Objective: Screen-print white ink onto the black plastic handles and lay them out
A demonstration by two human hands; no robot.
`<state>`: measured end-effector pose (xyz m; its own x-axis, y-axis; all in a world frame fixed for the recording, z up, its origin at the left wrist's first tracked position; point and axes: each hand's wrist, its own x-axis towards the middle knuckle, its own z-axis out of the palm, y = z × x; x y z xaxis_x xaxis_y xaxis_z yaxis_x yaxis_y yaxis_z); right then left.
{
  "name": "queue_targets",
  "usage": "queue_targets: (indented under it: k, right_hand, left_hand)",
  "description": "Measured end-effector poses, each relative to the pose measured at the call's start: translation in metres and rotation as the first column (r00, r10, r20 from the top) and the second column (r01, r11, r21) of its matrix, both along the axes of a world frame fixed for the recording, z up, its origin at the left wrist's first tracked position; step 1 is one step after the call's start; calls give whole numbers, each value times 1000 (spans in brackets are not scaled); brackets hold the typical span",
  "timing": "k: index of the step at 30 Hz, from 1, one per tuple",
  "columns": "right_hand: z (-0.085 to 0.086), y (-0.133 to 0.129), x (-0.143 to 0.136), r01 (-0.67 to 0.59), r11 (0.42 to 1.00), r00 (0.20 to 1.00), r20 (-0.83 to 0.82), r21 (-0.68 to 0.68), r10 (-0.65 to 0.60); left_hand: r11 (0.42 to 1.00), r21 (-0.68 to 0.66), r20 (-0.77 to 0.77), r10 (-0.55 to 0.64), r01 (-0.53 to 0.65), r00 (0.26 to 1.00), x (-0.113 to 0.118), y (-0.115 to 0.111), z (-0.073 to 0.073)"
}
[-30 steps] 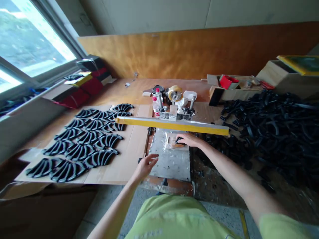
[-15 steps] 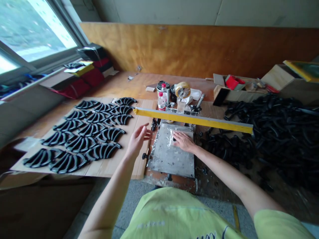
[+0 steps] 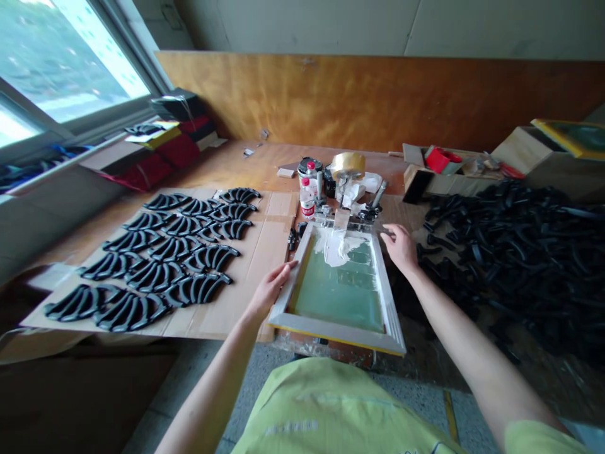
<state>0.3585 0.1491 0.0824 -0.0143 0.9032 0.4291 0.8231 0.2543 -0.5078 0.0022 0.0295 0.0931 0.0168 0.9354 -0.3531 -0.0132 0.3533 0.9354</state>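
Head view: screen frame lies low over the tabletop, between my hands.
My left hand touches the frame's left rim; I cannot tell whether its fingers are clamped. My right hand is at the upper right corner, thumb and forefinger apart, contact unclear. White paste coats the mesh's far end; black curved parts lie in rows at left on cardboard.

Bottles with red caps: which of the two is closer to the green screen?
The front bottle, with its red label in view. It stands nearer the green screen and partly hides the rear bottle.
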Motion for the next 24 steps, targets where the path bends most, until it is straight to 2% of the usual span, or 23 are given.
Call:
queue_targets:
  k: [2, 4, 6, 8, 11, 14, 17, 19, 20, 24]
  right_hand:
    - [9, 14, -29, -125, 992, 991, 42, 12, 124]
    - [13, 29, -65, -244, 968, 957, 151, -49, 249]
    - [13, 39, -94, -255, 956, 925, 253, -143, 284]
    - [9, 44, -108, -229, 943, 897, 325, -241, 300]
    - [-2, 31, -106, -250, 911, 858, 360, -328, 366]
    - [-12, 2, -90, -421, 853, 790, 337, -310, 512]
    - [-12, -19, -74, -614, 726, 665, 293, -309, 687]
    - [-9, -21, -70, -656, 676, 624, 263, -335, 736]
    - [-7, -19, -71, -650, 681, 635, 252, -336, 730]
    - [-15, -19, -80, -558, 795, 754, 256, -238, 605]
  left_hand:
    - [1000, -27, -1, 8, -9, 1000, 1, -6, -28]
    - [999, -26, -8, 36, -36, 999, 3, -8, -53]
    - [999, -16, -37, 44, -45, 998, 5, -6, -73]
    - [999, 7, -88, 34, -33, 996, 5, -5, -89]
    - [999, 48, -157, 21, -13, 987, 1, -4, -106]
    - [999, 45, -174, 5, 3, 985, -1, -5, -115]
    - [999, 35, -183, 3, 4, 983, -1, -5, -116]
    - [999, 36, -187, 15, -8, 982, 0, -5, -112]
    - [999, 38, -182, 19, -12, 983, 1, -5, -110]
    - [999, 22, -115, 27, -24, 993, 3, -6, -98]
